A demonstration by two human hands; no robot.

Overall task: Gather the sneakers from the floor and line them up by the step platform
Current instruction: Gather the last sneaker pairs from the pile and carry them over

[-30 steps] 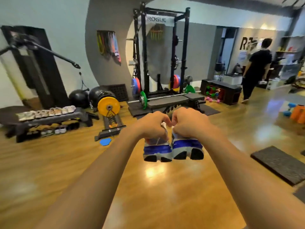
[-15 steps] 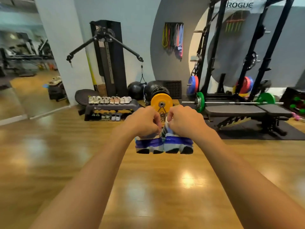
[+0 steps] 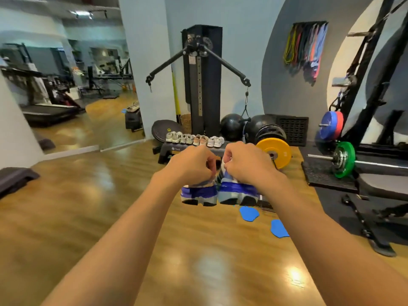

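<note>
The pair of blue-and-white mesh sneakers [image 3: 217, 193] hung in the air at about chest level, side by side and touching. Their heels faced the person and their toes pointed away, so each shoe's long axis ran near to far. The left hand [image 3: 192, 165] pinched the collar of the left shoe from above with its fingers curled tight. The right hand [image 3: 248, 165] held the right shoe the same way, and the knuckles of the two hands nearly met over the gap between the shoes.

Straight beyond them, far across the wooden floor [image 3: 106, 195], stood the low black step platform [image 3: 174, 149]. Its long side ran left to right, square across the line of the shoes. A row of pale sneakers [image 3: 195, 139] sat along its top, packed side by side. The hands covered the right end of the platform, so I could not tell whether any room was left there.

To my eye both hands were equally near the platform, and the shoes already pointed at it, so the carry looked like a plain walk forward, not a turn. The bright yellow weight plate [image 3: 274, 151] stood just right of the platform. Two flat blue discs [image 3: 249, 213] lay on the floor under and to the right of the shoes, close to the path. The tall black cable machine [image 3: 202, 80] rose behind the platform against the far wall.
</note>
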